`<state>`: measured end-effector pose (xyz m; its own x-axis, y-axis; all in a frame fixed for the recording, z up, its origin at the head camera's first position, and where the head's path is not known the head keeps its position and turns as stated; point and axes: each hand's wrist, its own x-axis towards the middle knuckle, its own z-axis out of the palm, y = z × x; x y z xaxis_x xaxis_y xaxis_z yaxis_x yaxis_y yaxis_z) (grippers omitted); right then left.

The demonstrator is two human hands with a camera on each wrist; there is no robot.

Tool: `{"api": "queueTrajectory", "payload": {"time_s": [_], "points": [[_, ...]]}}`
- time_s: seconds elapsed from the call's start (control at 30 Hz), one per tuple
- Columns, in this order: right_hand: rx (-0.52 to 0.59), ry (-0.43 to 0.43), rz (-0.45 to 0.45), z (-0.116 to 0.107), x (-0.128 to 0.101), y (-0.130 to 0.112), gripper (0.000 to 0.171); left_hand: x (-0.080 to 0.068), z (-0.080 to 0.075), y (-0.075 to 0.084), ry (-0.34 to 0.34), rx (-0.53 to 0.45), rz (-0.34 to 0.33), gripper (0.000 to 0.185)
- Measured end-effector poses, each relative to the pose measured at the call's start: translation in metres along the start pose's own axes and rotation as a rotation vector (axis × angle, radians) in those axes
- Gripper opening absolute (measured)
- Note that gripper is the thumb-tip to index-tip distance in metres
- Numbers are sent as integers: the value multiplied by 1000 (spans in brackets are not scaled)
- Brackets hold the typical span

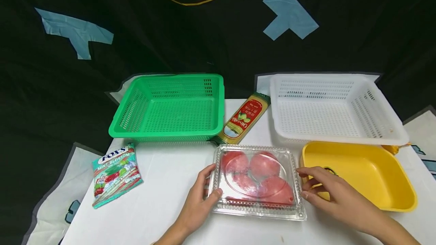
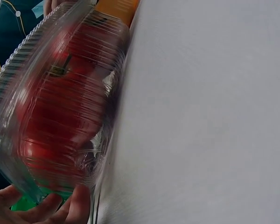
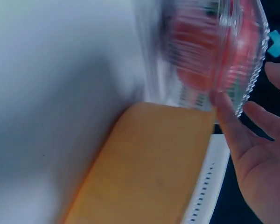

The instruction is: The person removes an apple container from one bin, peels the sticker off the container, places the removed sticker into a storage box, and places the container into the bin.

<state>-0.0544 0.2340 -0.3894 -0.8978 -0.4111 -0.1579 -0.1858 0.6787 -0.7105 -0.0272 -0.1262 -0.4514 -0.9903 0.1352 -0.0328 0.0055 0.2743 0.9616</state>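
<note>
A clear plastic clamshell box of red tomatoes sits at the front middle of the white table. At its left edge my left hand grips it, thumb over the rim and fingers along the side. In the left wrist view, those fingertips curl at the box's end, and a green stem shows through the ribbed wall. My right hand is at the box's right edge, fingers loosely bent and spread. The right wrist view shows one fingertip right at the box wall; the box is blurred there.
A yellow tub stands close by on the right, partly behind my right hand. Behind are a green basket, a white basket and a pasta packet lying between them. At the left lies a Fox's candy bag.
</note>
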Motion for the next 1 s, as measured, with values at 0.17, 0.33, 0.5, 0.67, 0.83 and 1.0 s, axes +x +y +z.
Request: {"api": "queueTrajectory", "payload": {"time_s": [0.17,0.33,0.5,0.67,0.83,1.0], "points": [[14,-105,59,3,-8,-6,67,-1,1,-1,-3,-2,-12,60],[125,-198,194,11,-11,-7,78,-4,0,-2,-3,-11,-38,61],[240,-187,268,22,-14,-3,83,0,0,-3,-13,-11,1,61],[314,-129,322,38,-14,-4,83,0,-1,-2,-23,-30,4,60],[302,-44,362,45,-12,-8,80,0,0,-2,-17,-27,-8,59],[351,15,378,49,-12,-13,74,0,0,-2,-11,-35,-5,59]]}}
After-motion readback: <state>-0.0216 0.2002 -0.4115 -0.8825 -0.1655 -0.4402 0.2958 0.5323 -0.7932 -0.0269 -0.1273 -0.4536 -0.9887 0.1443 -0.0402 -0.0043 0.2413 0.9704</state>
